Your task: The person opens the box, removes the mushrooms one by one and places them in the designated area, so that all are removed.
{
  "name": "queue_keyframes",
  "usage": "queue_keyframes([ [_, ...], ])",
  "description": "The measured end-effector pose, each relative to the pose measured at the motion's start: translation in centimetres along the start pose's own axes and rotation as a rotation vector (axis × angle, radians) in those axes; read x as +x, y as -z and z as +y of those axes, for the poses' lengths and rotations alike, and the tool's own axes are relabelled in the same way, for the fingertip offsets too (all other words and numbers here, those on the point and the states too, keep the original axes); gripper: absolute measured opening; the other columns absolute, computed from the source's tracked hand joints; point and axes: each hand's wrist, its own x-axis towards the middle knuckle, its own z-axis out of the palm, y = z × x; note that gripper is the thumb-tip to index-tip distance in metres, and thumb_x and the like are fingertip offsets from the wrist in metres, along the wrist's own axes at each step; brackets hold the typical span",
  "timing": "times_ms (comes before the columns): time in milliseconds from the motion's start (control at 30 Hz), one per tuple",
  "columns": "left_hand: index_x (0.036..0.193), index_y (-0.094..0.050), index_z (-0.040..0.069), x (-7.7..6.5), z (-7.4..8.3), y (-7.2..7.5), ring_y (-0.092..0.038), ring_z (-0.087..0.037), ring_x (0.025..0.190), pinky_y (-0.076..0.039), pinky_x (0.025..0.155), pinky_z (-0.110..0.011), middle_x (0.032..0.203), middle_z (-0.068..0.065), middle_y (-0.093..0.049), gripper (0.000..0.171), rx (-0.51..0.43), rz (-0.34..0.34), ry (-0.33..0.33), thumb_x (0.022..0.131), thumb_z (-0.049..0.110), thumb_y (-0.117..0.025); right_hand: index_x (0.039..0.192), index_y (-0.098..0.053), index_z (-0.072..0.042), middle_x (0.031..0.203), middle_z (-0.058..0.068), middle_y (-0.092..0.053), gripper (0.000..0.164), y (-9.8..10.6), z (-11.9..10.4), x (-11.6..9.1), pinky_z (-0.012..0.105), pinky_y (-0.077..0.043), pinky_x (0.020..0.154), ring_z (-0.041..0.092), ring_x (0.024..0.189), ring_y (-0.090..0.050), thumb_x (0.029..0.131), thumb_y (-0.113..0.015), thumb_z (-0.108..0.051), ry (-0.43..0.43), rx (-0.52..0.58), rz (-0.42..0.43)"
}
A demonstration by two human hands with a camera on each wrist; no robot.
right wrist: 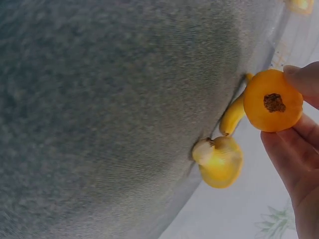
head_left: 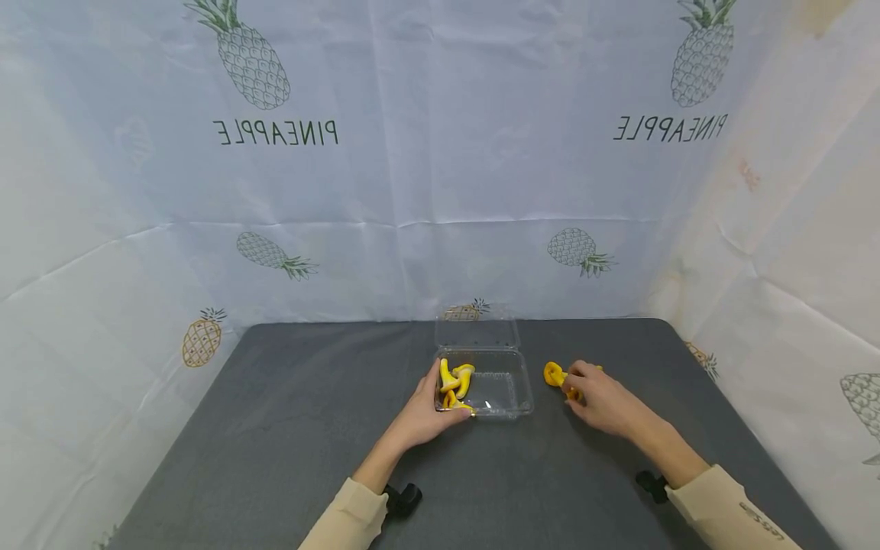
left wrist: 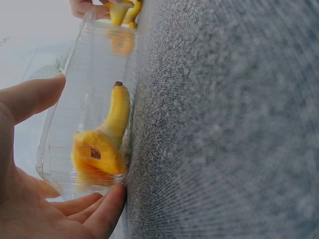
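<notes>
A clear plastic clamshell box [head_left: 502, 389] stands on the table with its lid [head_left: 477, 334] folded back. My left hand [head_left: 425, 410] holds the box by its left side, the thumb along the front and the fingers around the left wall. Inside, several yellow mushrooms [head_left: 464, 380] lie toward the left end. To the right of the box, my right hand [head_left: 605, 403] pinches another yellow mushroom [right wrist: 257, 105] between thumb and fingers, its round end facing the right wrist camera. Close by on the table lie other yellow mushrooms [right wrist: 222, 167], partly covered by the hand in the head view.
The dark grey table [head_left: 289, 443] is backed by a white curtain [head_left: 412, 153] printed with pineapples, which also hangs at both sides. A black wrist strap piece [head_left: 404, 500] sits below the left forearm, another [head_left: 651, 486] by the right one.
</notes>
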Motion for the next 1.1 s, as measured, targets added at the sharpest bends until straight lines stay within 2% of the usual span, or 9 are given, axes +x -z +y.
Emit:
queue_keyframes([
  [567, 0.166, -0.005, 0.016, -0.1, 0.1, 0.0, -0.045, -0.04, 0.137, -0.042, 0.106, -0.057, 0.158, -0.022, -0.03, 0.11, 0.002, 0.001, 0.011, 0.089, 0.046, -0.077, 0.097, -0.072, -0.01, 0.104, 0.002, -0.057, 0.017, -0.4, 0.8, -0.3, 0.039, -0.055, 0.076, 0.02, 0.089, -0.061, 0.085, -0.078, 0.0, -0.068, 0.048, -0.058],
  [867, 0.166, -0.005, 0.018, 0.0, 0.2, 0.0, -0.043, -0.039, 0.139, -0.04, 0.107, -0.057, 0.158, -0.022, -0.03, 0.109, -0.005, 0.0, 0.012, 0.089, 0.046, -0.077, 0.096, -0.071, -0.01, 0.108, 0.005, -0.059, 0.016, -0.4, 1.0, -0.2, 0.041, -0.055, 0.077, 0.023, 0.093, -0.061, 0.085, -0.078, 0.0, -0.078, 0.034, -0.049],
  [1100, 0.166, -0.005, 0.018, 0.0, 0.2, 0.0, -0.043, -0.039, 0.139, -0.041, 0.107, -0.057, 0.159, -0.021, -0.03, 0.109, 0.002, 0.004, 0.014, 0.089, 0.046, -0.077, 0.095, -0.071, -0.012, 0.108, 0.004, -0.06, 0.015, -0.3, 1.0, -0.2, 0.037, -0.054, 0.074, 0.022, 0.093, -0.059, 0.086, -0.079, -0.004, -0.097, 0.005, -0.045],
])
